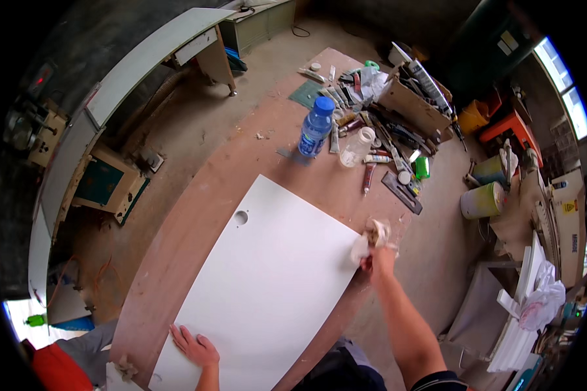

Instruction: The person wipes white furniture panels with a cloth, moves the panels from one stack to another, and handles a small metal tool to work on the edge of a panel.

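A large white panel [267,274] with a round hole near its far left edge lies across the brown table. My left hand [194,347] rests on the panel's near left part, palm down with the fingers spread. At the panel's right edge, my right hand [377,259] grips a crumpled whitish cloth [376,238]. The hand is somewhat blurred, and the cloth hides part of the panel's right corner.
Beyond the panel stand a blue-capped bottle [316,128] and an open clear jar [357,147]. Several paint tubes [369,177] and tools are heaped near a cardboard box [411,104]. Paint buckets [482,201] stand on the floor at right. A person's red garment [60,369] shows at lower left.
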The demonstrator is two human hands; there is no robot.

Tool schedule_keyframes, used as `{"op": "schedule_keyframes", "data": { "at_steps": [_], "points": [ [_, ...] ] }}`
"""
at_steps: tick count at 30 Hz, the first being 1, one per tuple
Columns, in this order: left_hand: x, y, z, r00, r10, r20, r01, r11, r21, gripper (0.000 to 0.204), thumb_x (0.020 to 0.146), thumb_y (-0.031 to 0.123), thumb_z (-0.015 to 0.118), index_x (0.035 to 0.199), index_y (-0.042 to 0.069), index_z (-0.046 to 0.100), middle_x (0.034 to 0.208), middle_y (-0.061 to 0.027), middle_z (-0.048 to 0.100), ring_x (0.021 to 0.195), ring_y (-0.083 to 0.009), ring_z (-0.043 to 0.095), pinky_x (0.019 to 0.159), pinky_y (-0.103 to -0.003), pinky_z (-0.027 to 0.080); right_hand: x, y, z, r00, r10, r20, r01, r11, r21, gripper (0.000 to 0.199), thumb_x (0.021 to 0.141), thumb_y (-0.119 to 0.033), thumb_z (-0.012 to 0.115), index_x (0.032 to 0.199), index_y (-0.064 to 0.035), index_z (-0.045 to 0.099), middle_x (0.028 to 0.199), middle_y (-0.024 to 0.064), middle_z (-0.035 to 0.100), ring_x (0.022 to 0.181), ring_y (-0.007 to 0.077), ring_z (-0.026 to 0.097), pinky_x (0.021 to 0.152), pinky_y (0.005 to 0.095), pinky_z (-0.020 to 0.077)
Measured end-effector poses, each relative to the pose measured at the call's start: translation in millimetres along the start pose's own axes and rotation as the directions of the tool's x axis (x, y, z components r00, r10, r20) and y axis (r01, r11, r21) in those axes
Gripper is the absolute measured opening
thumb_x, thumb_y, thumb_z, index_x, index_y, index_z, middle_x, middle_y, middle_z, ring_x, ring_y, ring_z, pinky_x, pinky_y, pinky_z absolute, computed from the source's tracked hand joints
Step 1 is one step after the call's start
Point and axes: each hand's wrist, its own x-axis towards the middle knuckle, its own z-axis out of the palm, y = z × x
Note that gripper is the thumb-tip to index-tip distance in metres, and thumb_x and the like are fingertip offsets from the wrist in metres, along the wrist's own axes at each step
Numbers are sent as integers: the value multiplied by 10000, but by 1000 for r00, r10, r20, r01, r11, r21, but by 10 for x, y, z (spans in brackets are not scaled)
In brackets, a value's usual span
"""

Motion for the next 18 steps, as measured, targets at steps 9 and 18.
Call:
{"op": "schedule_keyframes", "data": {
  "at_steps": [9,18],
  "points": [
    [44,44,-24,996,-65,53,66,998,-14,563,840,204,441,1307,-110,444,1507,-265,274,1405,-434,240,1153,-553,153,388,-630,-77,999,-32,32,35,996,-87,114,837,-89,633,791,-68,530,600,56,547,424,152,522,357,285,370],
    [189,-28,-87,995,-71,71,74,996,-47,587,825,254,529,1287,-102,460,1428,-243,367,1364,-410,282,1149,-536,171,-369,223,-1908,969,-242,51,246,925,-290,250,678,13,609,922,39,661,816,91,660,698,215,640,630,362,526]
  ]
}}
